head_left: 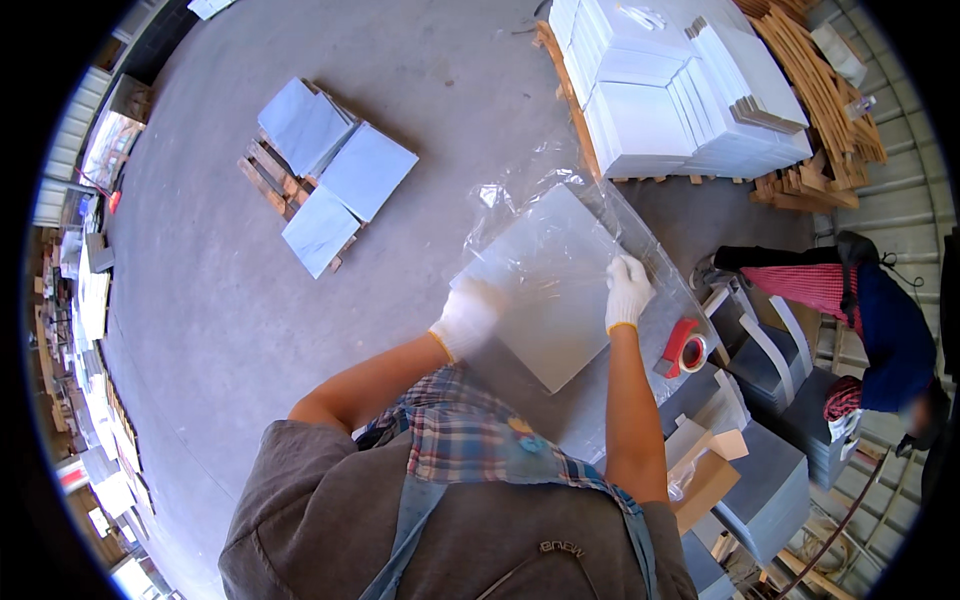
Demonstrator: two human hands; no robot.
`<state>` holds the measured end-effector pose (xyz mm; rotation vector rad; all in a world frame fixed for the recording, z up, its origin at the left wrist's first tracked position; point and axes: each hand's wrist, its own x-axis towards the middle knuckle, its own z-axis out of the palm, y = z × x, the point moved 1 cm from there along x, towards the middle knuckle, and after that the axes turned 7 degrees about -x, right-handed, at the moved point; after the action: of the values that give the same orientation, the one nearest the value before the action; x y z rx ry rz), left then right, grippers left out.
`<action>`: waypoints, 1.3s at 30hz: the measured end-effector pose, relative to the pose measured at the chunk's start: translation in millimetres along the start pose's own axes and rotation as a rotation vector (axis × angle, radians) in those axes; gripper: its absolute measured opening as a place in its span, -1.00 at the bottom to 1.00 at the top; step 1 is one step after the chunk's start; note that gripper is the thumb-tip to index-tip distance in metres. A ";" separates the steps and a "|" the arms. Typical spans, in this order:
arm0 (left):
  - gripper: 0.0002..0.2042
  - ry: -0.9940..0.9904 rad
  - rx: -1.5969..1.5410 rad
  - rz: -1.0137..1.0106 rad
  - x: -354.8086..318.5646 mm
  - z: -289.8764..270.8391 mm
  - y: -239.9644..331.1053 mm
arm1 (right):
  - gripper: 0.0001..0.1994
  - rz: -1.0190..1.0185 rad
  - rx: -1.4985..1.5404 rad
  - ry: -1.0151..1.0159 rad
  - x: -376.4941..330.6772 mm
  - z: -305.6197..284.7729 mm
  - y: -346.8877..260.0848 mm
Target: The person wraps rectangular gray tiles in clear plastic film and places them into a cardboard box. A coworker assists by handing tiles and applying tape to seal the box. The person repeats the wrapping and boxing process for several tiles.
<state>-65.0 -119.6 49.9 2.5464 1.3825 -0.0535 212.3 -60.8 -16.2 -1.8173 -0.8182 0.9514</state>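
Observation:
In front of me lies a flat grey rectangular panel [560, 330], set at an angle, with clear plastic film [535, 215] spread loosely over and around its far part. My right hand [629, 292], in a white glove, is closed on the film at the panel's right edge. My left hand [468, 318], gloved too, is at the panel's left side; motion blurs its fingers, so its grip cannot be made out. Right of the panel, a red tape dispenser [678, 345] with a roll of tape rests on the plastic-covered surface.
Stacks of white panels [650, 120] stand on a pallet ahead right. Bluish slabs [370, 170] lie on a smaller pallet ahead left. At right are an open cardboard box [708, 485], grey stacks [765, 490] and another person [890, 310] bending over. Wooden slats [825, 90] lean by the wall.

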 end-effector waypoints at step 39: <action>-0.75 -0.217 -0.154 0.437 71.8 51.1 133.2 | -0.68 -0.703 -0.689 0.284 -33.7 -67.7 -39.9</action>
<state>89.4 -141.9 15.7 2.5606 0.7058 -0.1347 248.8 -101.3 49.6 -1.9140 -1.5772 -0.0653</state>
